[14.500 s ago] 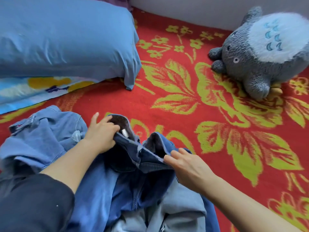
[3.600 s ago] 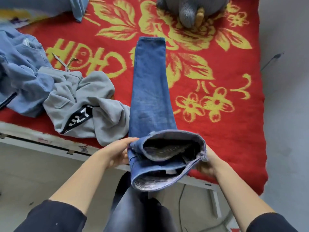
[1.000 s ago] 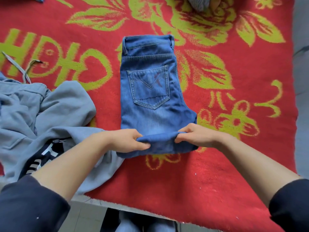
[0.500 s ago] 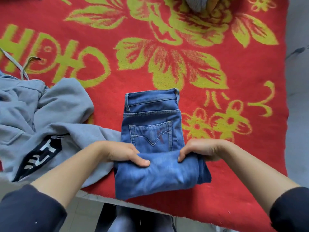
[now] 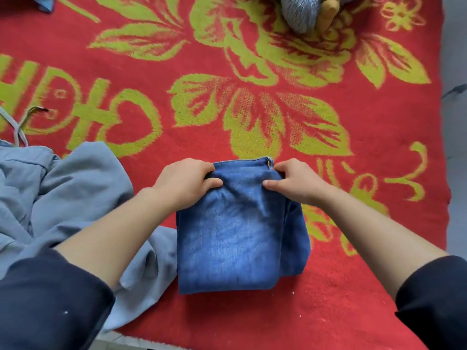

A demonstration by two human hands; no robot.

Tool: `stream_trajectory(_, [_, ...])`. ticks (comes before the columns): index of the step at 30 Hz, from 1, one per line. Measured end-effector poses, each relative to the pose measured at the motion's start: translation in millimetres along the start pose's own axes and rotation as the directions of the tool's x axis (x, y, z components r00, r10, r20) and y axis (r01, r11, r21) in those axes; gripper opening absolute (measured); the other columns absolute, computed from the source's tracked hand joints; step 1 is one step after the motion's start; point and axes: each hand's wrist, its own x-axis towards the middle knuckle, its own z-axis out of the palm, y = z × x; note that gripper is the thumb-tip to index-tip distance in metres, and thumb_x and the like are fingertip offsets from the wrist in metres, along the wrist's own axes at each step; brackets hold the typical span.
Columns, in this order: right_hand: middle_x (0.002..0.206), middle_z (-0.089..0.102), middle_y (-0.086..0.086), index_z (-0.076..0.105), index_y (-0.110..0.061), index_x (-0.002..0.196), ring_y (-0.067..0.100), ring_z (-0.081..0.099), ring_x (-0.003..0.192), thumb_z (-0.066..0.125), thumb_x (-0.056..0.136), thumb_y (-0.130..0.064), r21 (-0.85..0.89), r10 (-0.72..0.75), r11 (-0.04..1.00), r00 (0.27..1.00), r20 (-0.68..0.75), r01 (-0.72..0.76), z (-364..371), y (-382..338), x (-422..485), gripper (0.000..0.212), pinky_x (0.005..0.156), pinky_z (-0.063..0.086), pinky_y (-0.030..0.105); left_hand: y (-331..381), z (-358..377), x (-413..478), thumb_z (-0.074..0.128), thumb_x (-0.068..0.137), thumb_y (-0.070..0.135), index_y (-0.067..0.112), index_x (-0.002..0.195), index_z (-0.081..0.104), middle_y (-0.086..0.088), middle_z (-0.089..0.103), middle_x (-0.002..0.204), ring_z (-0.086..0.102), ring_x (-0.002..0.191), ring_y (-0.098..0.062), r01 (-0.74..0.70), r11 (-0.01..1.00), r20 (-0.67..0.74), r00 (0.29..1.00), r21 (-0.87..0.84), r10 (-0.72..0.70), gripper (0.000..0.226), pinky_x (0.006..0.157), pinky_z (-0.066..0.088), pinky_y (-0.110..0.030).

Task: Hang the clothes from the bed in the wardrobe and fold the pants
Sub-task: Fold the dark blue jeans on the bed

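Observation:
The blue jeans (image 5: 232,238) lie folded into a compact rectangle on the red and yellow-green blanket (image 5: 278,72) near the bed's front edge. My left hand (image 5: 187,183) grips the far left corner of the folded bundle. My right hand (image 5: 295,183) grips the far right corner, beside the waistband button. The waistband edge shows just beyond my fingers. A grey hoodie (image 5: 63,198) lies crumpled to the left, its cloth touching the jeans' left side.
A grey plush toy's foot (image 5: 300,11) sticks in at the top. The hoodie's drawstring (image 5: 17,127) trails on the blanket at the left edge. A grey wall (image 5: 457,122) runs along the right side of the bed.
Both hands have carried the lower fold of the jeans up over the back pocket to the waistband, so the jeans are now a shorter bundle.

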Motion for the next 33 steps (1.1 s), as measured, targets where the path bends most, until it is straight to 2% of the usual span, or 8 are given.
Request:
stream_trajectory(5, [0.074,0.048,-0.002,0.04,-0.019,0.071,0.026,0.049,0.078,0.058,0.091,-0.034,-0.104,-0.105,0.991,0.976,-0.193,0.086,31,13,11,0.031,0.067,0.036,0.037,-14,33,7,0.037,0.089,0.048,0.017,0.072,0.061,0.001,0.063,0.069,0.059,0.072,-0.023,-0.106,0.95,-0.216,0.961,0.294,0.174,0.042,0.06,0.038,-0.032])
stream_trajectory(13, [0.078,0.046,-0.004,0.046,-0.016,0.078,0.026,0.047,0.086,0.058,0.091,-0.032,-0.194,-0.235,0.964,0.922,-0.307,0.181,31,14,33,0.024,0.07,0.029,0.035,-24,32,21,0.038,0.091,0.044,0.018,0.073,0.061,0.002,0.06,0.069,0.058,0.072,-0.024,-0.042,0.973,-0.282,0.953,0.227,0.107,0.039,0.067,0.043,-0.036])
stream_trajectory(18, [0.119,0.053,0.002,0.06,-0.019,0.109,0.025,0.044,0.116,0.058,0.092,-0.036,-0.362,-0.209,0.929,0.919,-0.334,0.079,45,14,46,0.024,0.093,0.027,0.044,-11,33,31,0.059,0.085,0.018,0.017,0.09,0.063,-0.005,0.06,0.091,0.056,0.092,-0.028,0.103,0.983,-0.28,0.958,0.151,-0.057,0.007,0.082,0.042,-0.044])
stream_trajectory(19, [0.125,0.054,0.003,0.06,-0.021,0.112,0.026,0.044,0.121,0.057,0.091,-0.034,-0.402,-0.264,0.908,0.902,-0.343,0.113,47,13,45,0.025,0.097,0.024,0.047,-6,33,33,0.056,0.081,0.01,0.016,0.096,0.063,-0.008,0.061,0.098,0.057,0.099,-0.029,0.084,0.98,-0.279,0.96,0.18,-0.031,0.017,0.088,0.042,-0.048])
stream_trajectory(22, [0.139,0.05,-0.003,0.053,-0.026,0.129,0.017,0.039,0.134,0.038,0.091,-0.048,-0.364,-0.391,0.88,0.899,-0.195,0.304,47,10,39,0.047,0.107,0.018,0.041,5,37,33,0.041,0.084,0.015,0.009,0.11,0.064,-0.016,0.063,0.118,0.057,0.118,-0.032,-0.051,0.965,-0.21,0.972,0.258,0.108,0.036,0.104,0.033,-0.049])
stream_trajectory(25, [0.158,0.023,-0.011,0.025,-0.028,0.151,0.006,0.012,0.147,0.022,0.09,-0.061,-0.271,-0.306,0.914,0.952,0.022,0.301,45,16,39,0.069,0.117,0.004,0.029,4,40,26,0.024,0.094,0.042,0.004,0.13,0.054,-0.017,0.056,0.134,0.05,0.128,-0.031,-0.026,0.973,0.028,0.999,0.231,0.02,0.06,0.11,0.03,-0.045])
stream_trajectory(29, [0.161,0.012,-0.006,0.014,-0.024,0.154,0.01,0.005,0.148,0.042,0.097,-0.05,-0.311,-0.191,0.922,0.97,0.153,0.23,40,10,63,0.069,0.12,0.007,0.034,-8,46,36,0.003,0.093,0.059,0.01,0.15,0.022,-0.008,0.029,0.154,0.025,0.143,-0.021,0.038,0.988,0.166,0.984,0.147,-0.062,0.077,0.117,0.014,-0.037])
stream_trajectory(33, [0.159,0.024,0.001,0.022,-0.019,0.152,0.016,0.021,0.146,0.059,0.09,-0.044,-0.25,-0.097,0.954,0.96,0.261,0.164,28,-4,79,0.077,0.118,0.02,0.031,-13,41,48,0.028,0.095,0.058,0.013,0.135,0.04,-0.007,0.043,0.136,0.039,0.127,-0.024,0.063,0.998,0.189,0.98,0.023,-0.066,0.061,0.105,0.031,-0.037])
